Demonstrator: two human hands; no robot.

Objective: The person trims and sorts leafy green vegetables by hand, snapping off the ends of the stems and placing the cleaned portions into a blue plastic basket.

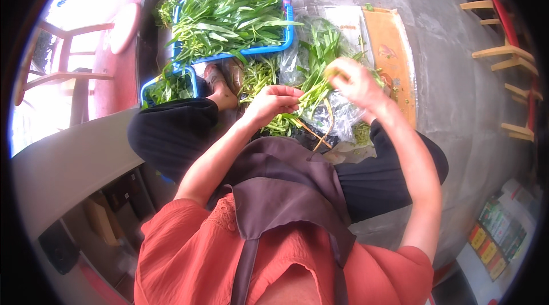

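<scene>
My left hand pinches the cut end of a leafy green stem between thumb and fingertips. My right hand is blurred, above leafy green vegetables on a clear plastic bag; what its curled fingers hold is unclear. Between and below the hands lie light green stems. Beyond my left hand is a pile of short cut stems. A blue plastic basket heaped with long-leaved greens stands further off. A smaller blue basket with leaves is beside my left knee.
Flattened cardboard lies on the grey floor at the right. My bent legs flank the stems, with a sandalled foot near the baskets. Red and wooden stools stand far right; a wooden chair is at the left.
</scene>
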